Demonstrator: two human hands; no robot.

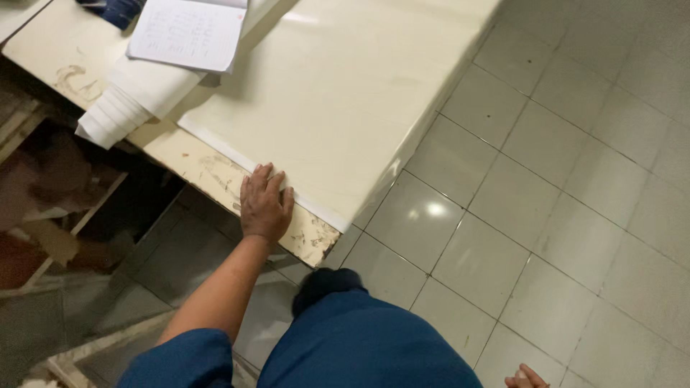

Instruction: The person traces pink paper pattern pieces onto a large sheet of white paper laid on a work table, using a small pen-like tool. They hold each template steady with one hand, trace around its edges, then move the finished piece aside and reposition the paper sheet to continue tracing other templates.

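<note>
Cream sheet (338, 93) lies flat over most of the surface (190, 162), and its right side hangs over the edge toward the floor (560, 179); its near border runs as a thin white line along the worn front strip of the surface, where the paint is chipped and brown at the corner. Left hand (264, 203) rests palm down on this border, fingers stretched and close together, pressing flat and not gripping anything; the fingertips touch the edge of the sheet, and the bare forearm comes up from a blue sleeve at the bottom. Right hand (527, 378) shows only as some fingertips at the lower border of the view, well apart from the sheet; one cannot tell if it is released or clenched. Farther back on the surface, a roll of white material (133, 97) lies at an angle, its layered end pointing past the front edge; an open notebook (188, 32) with lined pages rests on top of it. Floor is of pale grey tiles; blue trousers (359, 345) of the person fill the bottom centre.
</note>
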